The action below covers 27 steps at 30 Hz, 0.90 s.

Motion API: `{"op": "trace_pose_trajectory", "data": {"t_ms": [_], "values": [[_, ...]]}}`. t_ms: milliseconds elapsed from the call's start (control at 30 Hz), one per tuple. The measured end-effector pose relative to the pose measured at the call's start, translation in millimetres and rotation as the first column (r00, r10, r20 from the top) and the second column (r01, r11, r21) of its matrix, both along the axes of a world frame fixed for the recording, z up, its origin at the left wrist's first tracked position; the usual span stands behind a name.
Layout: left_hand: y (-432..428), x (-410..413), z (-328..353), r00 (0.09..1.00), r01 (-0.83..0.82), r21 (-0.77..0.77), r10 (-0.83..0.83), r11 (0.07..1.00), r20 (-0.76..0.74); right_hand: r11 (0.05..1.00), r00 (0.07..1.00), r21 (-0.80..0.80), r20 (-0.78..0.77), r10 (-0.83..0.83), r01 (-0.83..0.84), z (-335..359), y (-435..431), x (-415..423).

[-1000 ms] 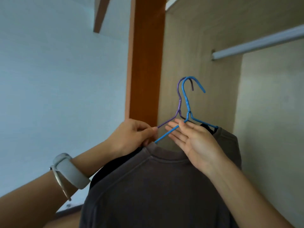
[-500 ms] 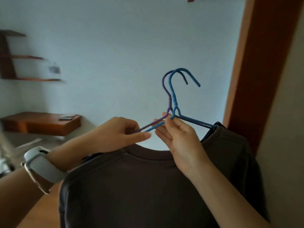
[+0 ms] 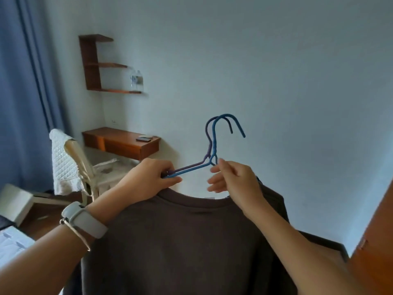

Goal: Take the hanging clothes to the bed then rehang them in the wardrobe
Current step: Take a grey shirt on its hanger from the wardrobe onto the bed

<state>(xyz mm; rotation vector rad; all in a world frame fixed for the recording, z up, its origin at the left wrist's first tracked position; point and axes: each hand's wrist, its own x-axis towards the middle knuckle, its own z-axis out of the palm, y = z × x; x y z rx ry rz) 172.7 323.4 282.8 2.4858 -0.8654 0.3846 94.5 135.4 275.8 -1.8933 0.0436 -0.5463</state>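
A dark grey-brown shirt [image 3: 180, 248] hangs in front of me on a blue hanger [image 3: 214, 137]. A purple hanger [image 3: 207, 128] lies right behind it, and a second dark garment [image 3: 274, 201] shows at the right shoulder. My left hand [image 3: 146, 179] is closed around the left arms of both hangers. My right hand [image 3: 231, 179] pinches the hangers at the base of their necks, its lower fingers loosely spread. Both hooks point up and right, free of any rail.
The wardrobe's orange-brown door edge [image 3: 376, 241] sits at the right. A wall desk [image 3: 121, 143], wall shelves [image 3: 91, 64], a chair with a white quilted cover [image 3: 63, 162] and a blue curtain [image 3: 23, 92] stand to the left. A corner of the white bed [image 3: 12, 243] shows bottom left.
The view has swung left, from the wardrobe interior and rail to the room. Both hands still carry the hangers with the clothes; my right fingers have loosened and spread.
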Motion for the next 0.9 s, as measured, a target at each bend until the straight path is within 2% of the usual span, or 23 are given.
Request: {"op": "trace_pose_trajectory", "data": {"t_ms": [67, 133, 333, 433, 633, 767, 900], "values": [[1, 32, -4, 1.000, -0.019, -0.014, 0.019, 1.000, -0.009, 0.986, 0.989, -0.119, 0.103, -0.104, 0.116, 0, -23, 28], [-1, 65, -7, 1.000, -0.028, -0.026, 0.027, 0.999, -0.011, 0.953, 0.981, -0.254, 0.141, -0.134, 0.167, 3, -45, 59], [-18, 143, -14, 0.999, -0.047, -0.089, 0.046, 0.995, -0.022, 0.814, 0.998, -0.580, -0.033, -0.053, 0.024, -15, -72, 156], [-27, 180, -22, 0.997, -0.075, -0.126, 0.072, 0.989, -0.031, 0.767, 0.995, -0.642, -0.073, -0.074, 0.010, -28, -85, 205], [-46, 262, -50, 0.993, -0.121, -0.200, 0.118, 0.972, -0.030, 0.615, 0.999, -0.787, 0.024, -0.034, 0.040, -49, -127, 307], [-66, 326, -67, 0.985, -0.167, -0.178, 0.158, 0.970, -0.065, 0.639, 0.997, -0.768, 0.016, 0.077, -0.037, -69, -151, 391], [-76, 388, -77, 0.949, -0.313, -0.188, 0.299, 0.931, -0.098, 0.623, 0.975, -0.778, 0.064, 0.214, -0.085, -75, -162, 484]]}}
